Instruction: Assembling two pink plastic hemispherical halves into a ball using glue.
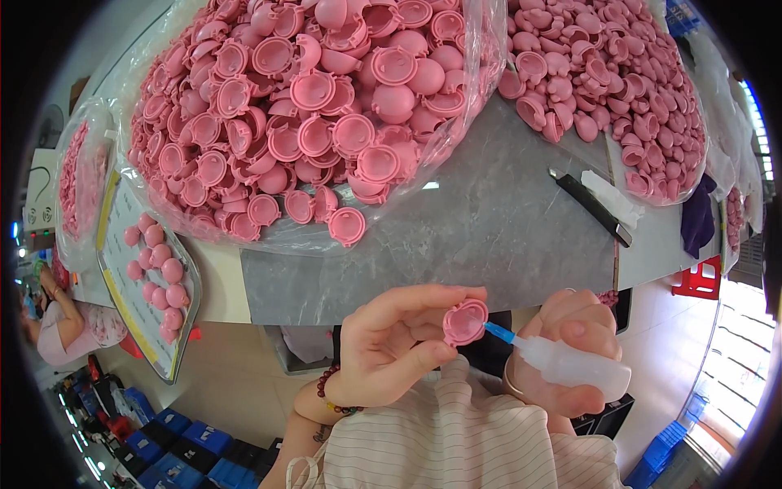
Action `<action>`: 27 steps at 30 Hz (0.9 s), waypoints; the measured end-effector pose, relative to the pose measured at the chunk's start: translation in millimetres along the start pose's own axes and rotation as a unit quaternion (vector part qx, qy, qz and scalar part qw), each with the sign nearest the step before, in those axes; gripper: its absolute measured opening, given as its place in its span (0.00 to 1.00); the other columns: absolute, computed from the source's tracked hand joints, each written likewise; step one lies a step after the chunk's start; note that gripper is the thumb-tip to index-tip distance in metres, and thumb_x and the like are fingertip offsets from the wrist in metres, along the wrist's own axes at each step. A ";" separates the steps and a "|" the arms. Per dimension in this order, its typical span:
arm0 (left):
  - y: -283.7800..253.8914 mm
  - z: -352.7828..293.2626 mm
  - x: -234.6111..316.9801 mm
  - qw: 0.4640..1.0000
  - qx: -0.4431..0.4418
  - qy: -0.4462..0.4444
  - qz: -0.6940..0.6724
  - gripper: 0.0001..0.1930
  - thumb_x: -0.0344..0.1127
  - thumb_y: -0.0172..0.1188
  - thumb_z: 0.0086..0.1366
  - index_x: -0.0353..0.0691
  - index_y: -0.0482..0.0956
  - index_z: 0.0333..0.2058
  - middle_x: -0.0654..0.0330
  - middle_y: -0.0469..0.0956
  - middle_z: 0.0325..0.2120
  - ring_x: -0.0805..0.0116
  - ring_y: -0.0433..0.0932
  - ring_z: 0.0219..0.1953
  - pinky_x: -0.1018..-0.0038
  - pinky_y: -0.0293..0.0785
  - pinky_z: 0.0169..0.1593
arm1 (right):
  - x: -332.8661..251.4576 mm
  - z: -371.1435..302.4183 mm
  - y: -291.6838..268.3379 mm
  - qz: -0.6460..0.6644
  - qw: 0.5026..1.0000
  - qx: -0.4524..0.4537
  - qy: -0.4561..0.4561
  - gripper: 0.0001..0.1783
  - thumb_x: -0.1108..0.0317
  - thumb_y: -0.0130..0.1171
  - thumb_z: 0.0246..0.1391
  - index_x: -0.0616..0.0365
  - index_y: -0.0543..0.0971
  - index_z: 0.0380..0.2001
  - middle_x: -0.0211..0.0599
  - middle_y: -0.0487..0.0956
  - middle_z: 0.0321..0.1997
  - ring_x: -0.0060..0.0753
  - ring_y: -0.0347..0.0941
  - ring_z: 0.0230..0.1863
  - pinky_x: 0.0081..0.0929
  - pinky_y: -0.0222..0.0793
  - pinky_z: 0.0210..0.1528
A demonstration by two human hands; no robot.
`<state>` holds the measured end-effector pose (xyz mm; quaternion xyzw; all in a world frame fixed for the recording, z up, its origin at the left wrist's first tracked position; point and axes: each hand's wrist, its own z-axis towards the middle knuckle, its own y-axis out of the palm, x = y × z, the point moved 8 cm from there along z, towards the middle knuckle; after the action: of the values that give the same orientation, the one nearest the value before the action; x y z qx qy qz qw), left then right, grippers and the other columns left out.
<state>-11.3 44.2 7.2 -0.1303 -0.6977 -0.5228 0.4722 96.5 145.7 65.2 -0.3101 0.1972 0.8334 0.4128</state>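
Got a little pink half-shell [465, 323] pinched in the left hand [383, 350], right out at the fingertips; held by its outer edge between thumb at lower left and forefinger over the top, well clear of the palm; tipped so as to show its hollow to the camera; meanwhile gripping a cloudy white squeeze bottle [580, 371] in the right hand [574, 326], with fingers wrapped round the body; pointing its blue nozzle [498, 332] left at the right-hand rim of the half-shell (super close, can't tell about actual contact from this angle); holding both up in the air on the near side of the grey tabletop [489, 220], in front of a striped top [456, 432]; past that, a massive heap of pink shells [277, 122] in clear plastic, plus a second pink heap [619, 98] over to the right; in front of that one, a black cutter [593, 209] just beside some crumpled white tissue [612, 198]; off to the left, a tray [124, 213] with a loose cluster of pink balls [172, 270] on it
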 end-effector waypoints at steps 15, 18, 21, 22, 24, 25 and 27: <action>3.2 -1.8 15.9 0.964 -0.054 0.117 0.232 0.19 0.18 0.53 0.49 0.29 0.62 0.42 0.36 0.64 0.42 0.59 0.72 0.40 0.70 0.71 0.42 | 1.2 -2.6 -0.4 0.060 0.997 -0.042 -0.030 0.34 0.41 0.39 0.49 0.67 0.69 0.35 0.33 0.64 0.21 0.24 0.58 0.19 0.16 0.49 0.17; 5.6 4.4 10.4 0.991 -0.057 0.084 0.092 0.17 0.20 0.53 0.51 0.33 0.61 0.41 0.37 0.65 0.41 0.59 0.73 0.37 0.68 0.72 0.39 | 3.3 6.2 -32.6 0.095 0.991 0.091 -0.034 0.33 0.42 0.41 0.49 0.66 0.66 0.41 0.34 0.64 0.25 0.26 0.59 0.23 0.16 0.50 0.24; -6.2 2.8 6.7 0.997 -0.051 0.039 -0.044 0.15 0.23 0.53 0.53 0.36 0.60 0.39 0.40 0.67 0.40 0.59 0.74 0.35 0.66 0.73 0.37 | 19.5 14.0 -82.9 -0.156 0.968 0.193 0.022 0.24 0.58 0.47 0.50 0.67 0.64 0.45 0.41 0.68 0.38 0.32 0.65 0.31 0.21 0.57 0.33; -7.8 3.4 1.9 0.994 -0.064 0.018 -0.088 0.14 0.26 0.53 0.54 0.38 0.60 0.38 0.41 0.68 0.39 0.59 0.74 0.34 0.66 0.73 0.36 | 21.4 25.9 -94.6 -0.257 0.944 0.203 0.030 0.22 0.63 0.48 0.50 0.67 0.64 0.45 0.43 0.70 0.41 0.32 0.66 0.34 0.21 0.59 0.35; -14.0 -0.1 -0.3 0.990 -0.056 0.003 -0.127 0.15 0.27 0.54 0.54 0.38 0.60 0.39 0.42 0.68 0.39 0.59 0.75 0.33 0.66 0.73 0.35 | 45.8 35.3 -127.7 -0.304 0.923 0.190 0.142 0.20 0.72 0.51 0.48 0.67 0.63 0.46 0.44 0.71 0.41 0.29 0.68 0.37 0.20 0.60 0.40; -9.5 2.3 -3.5 0.982 -0.067 -0.019 -0.175 0.15 0.28 0.54 0.54 0.38 0.60 0.39 0.43 0.69 0.38 0.59 0.75 0.33 0.66 0.74 0.35 | 43.0 42.4 -151.1 -0.312 0.921 0.191 0.135 0.20 0.72 0.51 0.48 0.67 0.63 0.46 0.44 0.71 0.41 0.29 0.68 0.37 0.20 0.60 0.40; -8.3 2.6 -4.4 0.981 -0.067 -0.032 -0.180 0.16 0.29 0.55 0.53 0.38 0.60 0.39 0.43 0.69 0.38 0.59 0.75 0.32 0.66 0.73 0.35 | 58.8 41.7 -189.4 -0.372 0.890 0.175 0.195 0.22 0.72 0.54 0.46 0.66 0.63 0.46 0.41 0.74 0.36 0.24 0.68 0.34 0.15 0.61 0.39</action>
<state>-16.0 44.3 -1.3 -0.0507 -0.6877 -0.6406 0.3380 207.7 313.5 41.9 -0.4396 0.2864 0.4936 0.6936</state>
